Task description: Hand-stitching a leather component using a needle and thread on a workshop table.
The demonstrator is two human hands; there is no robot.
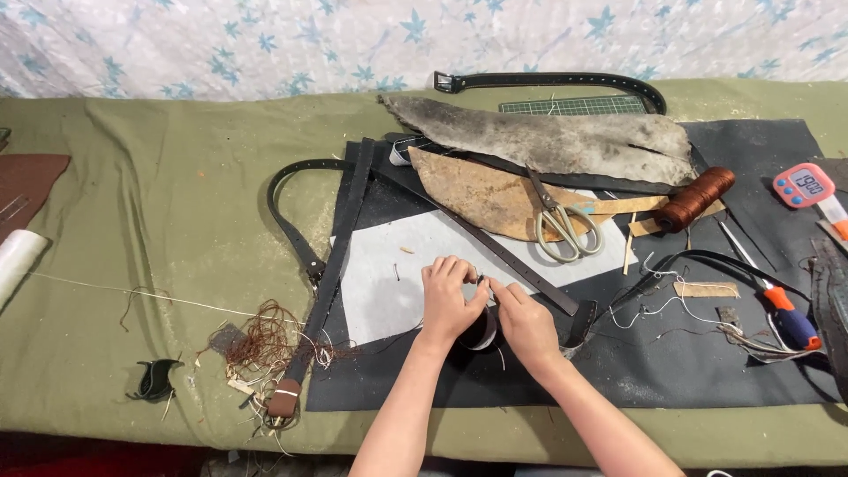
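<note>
Head view: both hands' fingers (459, 276) pinch a curled black leather strap (481, 334).

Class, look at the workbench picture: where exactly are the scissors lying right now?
In the head view, the scissors lie right of centre, beyond both hands, resting on the tan leather piece, with the spool of brown thread to their right.

Both hands meet near centre over a white sheet (389, 265) on a black mat (751, 353). Left hand (448, 299) and right hand (526, 322) pinch a small dark leather loop (481, 334) between them. Scissors (561, 221) lie far of the hands on tan leather (481, 194). Brown thread spool (695, 198) far right. Tangled thread (265, 340) near left. Pink timer (804, 184) at right edge.
</note>
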